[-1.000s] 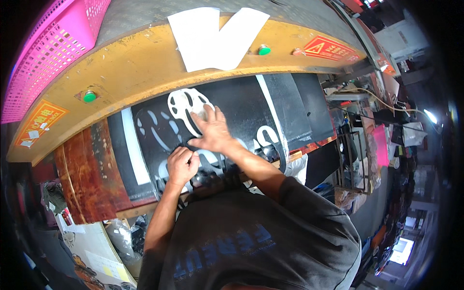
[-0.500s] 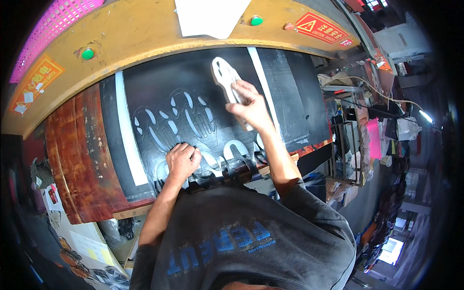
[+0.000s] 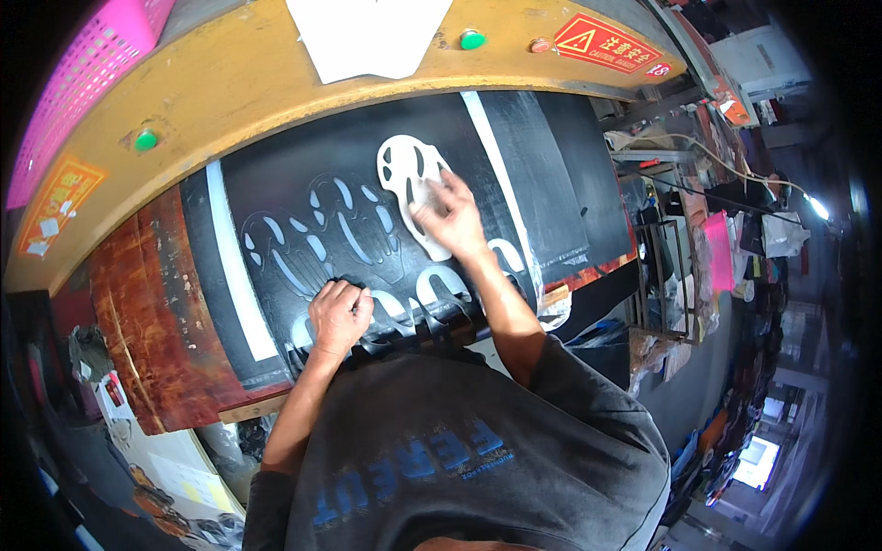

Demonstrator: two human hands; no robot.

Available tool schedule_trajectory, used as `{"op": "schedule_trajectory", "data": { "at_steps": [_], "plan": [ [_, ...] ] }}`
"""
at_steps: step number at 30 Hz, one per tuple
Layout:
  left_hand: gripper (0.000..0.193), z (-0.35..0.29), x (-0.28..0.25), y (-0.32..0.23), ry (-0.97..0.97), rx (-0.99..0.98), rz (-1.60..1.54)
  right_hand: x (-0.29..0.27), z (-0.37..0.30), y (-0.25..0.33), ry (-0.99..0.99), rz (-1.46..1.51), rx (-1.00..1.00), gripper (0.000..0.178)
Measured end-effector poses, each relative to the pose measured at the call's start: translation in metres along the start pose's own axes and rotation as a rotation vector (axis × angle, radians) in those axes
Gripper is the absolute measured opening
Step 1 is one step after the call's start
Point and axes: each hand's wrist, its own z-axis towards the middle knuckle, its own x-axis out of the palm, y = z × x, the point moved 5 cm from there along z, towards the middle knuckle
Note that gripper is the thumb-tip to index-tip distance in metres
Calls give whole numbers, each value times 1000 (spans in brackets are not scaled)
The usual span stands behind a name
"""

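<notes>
While the right hand [image 3: 450, 216] lies on the white shape [image 3: 405, 174], two cut shapes sit just to its left. One cut shape [image 3: 287, 262] is near the left side of the black sheet [image 3: 303, 138], and the other cut shape [image 3: 360, 230] is near the middle of the frame. Both have thin lines and pale slots, so I think these two are done. Above them the sheet is smooth, and I see no lines there, so that part looks not done. What is under the white shape is hidden.

The white shape is flat on the sheet, just above and right of the middle of the frame. The right fingers are bent over its right side, but they are blurry, and I cannot tell if they grip it or just press. The left hand [image 3: 340, 317] is curled up in a fist at the low edge of the sheet, and I see nothing in it.

Now I count. One white shape. Two cut shapes. Two white strips, one on the left [image 3: 237, 266] and one on the right [image 3: 491, 156]. On the yellow beam [image 3: 276, 83] at the top, two green buttons, left [image 3: 146, 140] and right [image 3: 472, 39], and one red button [image 3: 540, 44]. One pink basket [image 3: 92, 83], upper left.
</notes>
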Motion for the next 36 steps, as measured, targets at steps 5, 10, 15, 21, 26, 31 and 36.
{"op": "schedule_trajectory", "data": {
  "at_steps": [5, 10, 15, 21, 26, 31, 36],
  "plan": [
    [25, -7, 0, -27, 70, -5, -190, -61, -2, -35, -158, 245, 119, 38],
    [25, -37, 17, -47, 180, -4, -73, -75, -54, -53, -177, 635, 346, 33],
    [29, -74, 43, -58, 142, 46, 183, -97, -72, -43, -128, 621, 203, 36],
    [39, -41, 38, -44, -33, 11, 271, -78, -65, -15, 151, 405, 106, 37],
    [42, -13, 30, -26, -49, -33, 238, -56, -59, -16, 186, 230, 226, 33],
    [39, -30, 32, -31, -68, -56, 230, -47, -58, 1, 130, 103, -16, 30],
    [37, -71, 31, -63, 26, -98, 239, -41, -66, 16, 82, 50, -36, 35]
  ]
}}
